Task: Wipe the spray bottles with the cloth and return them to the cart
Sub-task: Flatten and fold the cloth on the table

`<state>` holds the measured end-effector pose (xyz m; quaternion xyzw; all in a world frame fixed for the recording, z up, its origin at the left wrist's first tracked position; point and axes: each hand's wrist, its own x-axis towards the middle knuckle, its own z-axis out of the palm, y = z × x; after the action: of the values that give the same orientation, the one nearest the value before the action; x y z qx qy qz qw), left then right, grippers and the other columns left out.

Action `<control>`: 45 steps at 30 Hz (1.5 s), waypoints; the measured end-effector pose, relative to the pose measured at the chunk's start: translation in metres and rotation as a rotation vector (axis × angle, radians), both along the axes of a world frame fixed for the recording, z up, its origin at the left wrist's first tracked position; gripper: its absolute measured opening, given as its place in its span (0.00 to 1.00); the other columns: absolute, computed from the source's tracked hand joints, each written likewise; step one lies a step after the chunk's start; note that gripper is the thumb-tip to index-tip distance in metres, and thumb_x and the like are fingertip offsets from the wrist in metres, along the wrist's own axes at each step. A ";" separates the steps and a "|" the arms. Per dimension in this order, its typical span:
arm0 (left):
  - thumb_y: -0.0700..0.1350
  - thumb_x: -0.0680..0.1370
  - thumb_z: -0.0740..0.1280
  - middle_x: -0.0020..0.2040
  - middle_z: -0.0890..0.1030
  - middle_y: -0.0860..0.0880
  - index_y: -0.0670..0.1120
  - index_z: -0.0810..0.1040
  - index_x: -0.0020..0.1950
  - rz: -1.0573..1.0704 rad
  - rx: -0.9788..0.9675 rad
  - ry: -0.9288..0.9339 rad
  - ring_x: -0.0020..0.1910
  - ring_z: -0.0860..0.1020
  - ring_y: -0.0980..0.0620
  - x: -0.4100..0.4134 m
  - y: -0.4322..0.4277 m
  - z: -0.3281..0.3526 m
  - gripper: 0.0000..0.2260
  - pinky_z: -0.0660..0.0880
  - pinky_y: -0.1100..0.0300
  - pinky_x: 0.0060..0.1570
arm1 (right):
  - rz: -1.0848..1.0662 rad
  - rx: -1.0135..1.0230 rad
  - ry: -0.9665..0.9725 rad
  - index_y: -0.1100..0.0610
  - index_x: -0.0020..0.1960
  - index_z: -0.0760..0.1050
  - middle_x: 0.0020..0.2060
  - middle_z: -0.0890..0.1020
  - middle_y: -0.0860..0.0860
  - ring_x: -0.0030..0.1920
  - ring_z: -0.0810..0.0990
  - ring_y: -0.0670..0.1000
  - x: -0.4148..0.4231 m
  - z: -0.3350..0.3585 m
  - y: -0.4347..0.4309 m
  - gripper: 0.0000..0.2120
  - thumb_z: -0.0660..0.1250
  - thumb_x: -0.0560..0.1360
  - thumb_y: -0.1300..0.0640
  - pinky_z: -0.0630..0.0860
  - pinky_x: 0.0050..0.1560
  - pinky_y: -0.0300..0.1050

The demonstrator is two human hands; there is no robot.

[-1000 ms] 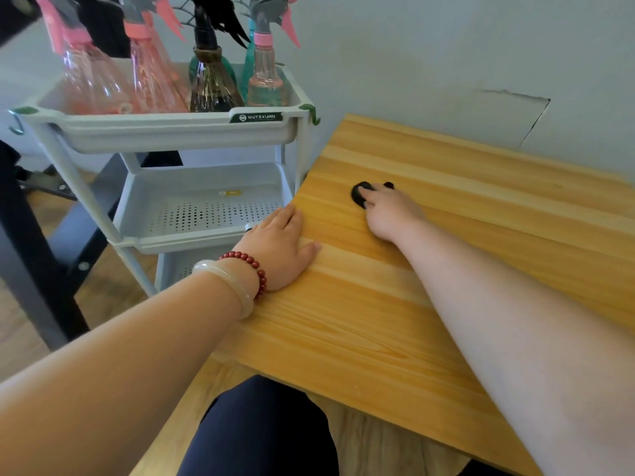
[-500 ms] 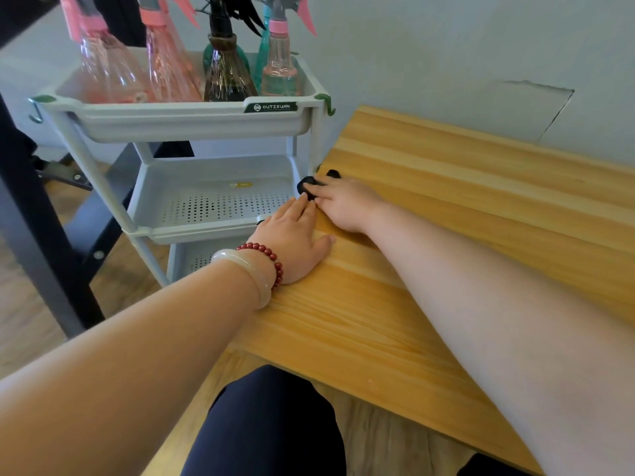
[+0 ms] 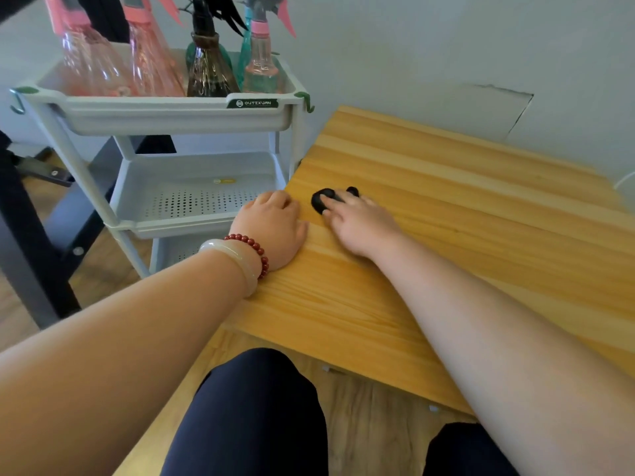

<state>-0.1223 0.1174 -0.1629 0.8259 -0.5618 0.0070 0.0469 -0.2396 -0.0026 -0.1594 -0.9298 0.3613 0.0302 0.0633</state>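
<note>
One big table stands tight beside the cart. That may be the first trouble: a bottle swung out sideways could knock the table edge. The cart is tall and light-looking, so I think a hard tug could shake it.

The spray bottles stand close together in the cart's top tray. None looks wiped yet, as far as I can judge. They are packed tight, so grabbing one may tip the one next to it. The long pink triggers could also catch on each other. A dark bottle with a black top stands in the middle of that tray.

No cloth shows anywhere, so wiping cannot start until one is found.

The left hand rests on the table edge nearest the cart. Its fingers bend down over the edge, and I cannot tell if they grip it. The right hand lies a bit farther from the cart, fingers straight and flat on a small black thing. Both hands are below the top tray.

A pale bangle and red beads sit on the left wrist and could clink on a bottle.
</note>
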 end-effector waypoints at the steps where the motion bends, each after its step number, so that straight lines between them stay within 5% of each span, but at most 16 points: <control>1: 0.56 0.83 0.50 0.72 0.68 0.48 0.47 0.69 0.73 -0.006 0.013 -0.043 0.71 0.64 0.47 -0.003 0.003 0.003 0.23 0.62 0.51 0.69 | -0.055 0.007 -0.008 0.43 0.79 0.54 0.80 0.53 0.47 0.78 0.54 0.58 -0.009 0.002 -0.006 0.23 0.43 0.84 0.44 0.53 0.76 0.51; 6: 0.56 0.83 0.50 0.74 0.64 0.48 0.46 0.67 0.74 -0.040 0.066 0.053 0.74 0.60 0.46 -0.029 0.011 0.006 0.23 0.60 0.49 0.72 | -0.334 -0.009 0.083 0.44 0.80 0.48 0.80 0.48 0.48 0.79 0.49 0.58 -0.045 0.009 -0.014 0.25 0.40 0.84 0.43 0.52 0.78 0.53; 13: 0.55 0.84 0.50 0.78 0.59 0.49 0.46 0.58 0.79 -0.008 0.010 0.083 0.77 0.57 0.48 -0.041 0.017 -0.006 0.25 0.53 0.51 0.75 | -0.050 0.084 0.054 0.40 0.79 0.49 0.79 0.46 0.43 0.79 0.47 0.55 -0.062 0.010 0.023 0.24 0.40 0.84 0.40 0.45 0.78 0.50; 18: 0.54 0.84 0.49 0.78 0.60 0.49 0.46 0.58 0.79 0.003 0.015 0.062 0.76 0.58 0.48 -0.047 0.017 -0.004 0.24 0.55 0.50 0.74 | -0.400 0.093 0.129 0.44 0.80 0.44 0.80 0.42 0.47 0.79 0.44 0.57 -0.108 0.019 -0.012 0.27 0.36 0.83 0.39 0.46 0.77 0.52; 22: 0.53 0.84 0.49 0.78 0.60 0.48 0.46 0.59 0.78 0.025 0.022 0.045 0.77 0.58 0.47 -0.050 0.017 -0.004 0.24 0.56 0.50 0.74 | -0.048 0.046 0.119 0.44 0.80 0.45 0.80 0.43 0.46 0.80 0.44 0.53 -0.091 0.007 0.025 0.25 0.38 0.84 0.44 0.44 0.78 0.51; 25: 0.53 0.85 0.48 0.79 0.59 0.49 0.46 0.59 0.79 0.034 0.028 0.054 0.78 0.56 0.48 -0.053 0.019 -0.003 0.23 0.55 0.50 0.74 | 0.060 0.091 0.059 0.38 0.79 0.48 0.80 0.45 0.43 0.79 0.47 0.56 -0.090 0.007 0.043 0.25 0.42 0.82 0.37 0.45 0.77 0.50; 32: 0.51 0.85 0.47 0.79 0.59 0.48 0.45 0.59 0.79 0.043 0.033 0.042 0.78 0.56 0.48 -0.056 0.019 -0.003 0.23 0.56 0.49 0.74 | -0.355 0.045 0.109 0.43 0.80 0.46 0.80 0.44 0.47 0.79 0.46 0.58 -0.128 0.008 -0.002 0.28 0.40 0.82 0.36 0.46 0.78 0.53; 38: 0.51 0.85 0.50 0.73 0.67 0.46 0.45 0.70 0.72 0.046 0.017 -0.005 0.72 0.64 0.45 -0.062 0.022 0.000 0.20 0.63 0.48 0.68 | 0.081 0.065 0.049 0.39 0.79 0.48 0.80 0.46 0.44 0.79 0.47 0.57 -0.100 0.002 0.067 0.24 0.42 0.83 0.39 0.46 0.77 0.52; 45: 0.51 0.84 0.51 0.74 0.67 0.48 0.48 0.69 0.73 0.024 -0.022 0.101 0.73 0.63 0.45 -0.077 0.035 0.004 0.19 0.63 0.47 0.69 | -0.375 0.042 0.081 0.42 0.80 0.46 0.80 0.45 0.46 0.79 0.47 0.58 -0.149 0.006 0.032 0.26 0.39 0.83 0.39 0.45 0.78 0.53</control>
<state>-0.1996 0.1524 -0.1593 0.8314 -0.5485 -0.0280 0.0842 -0.3887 0.0292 -0.1530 -0.8428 0.5296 0.0628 0.0726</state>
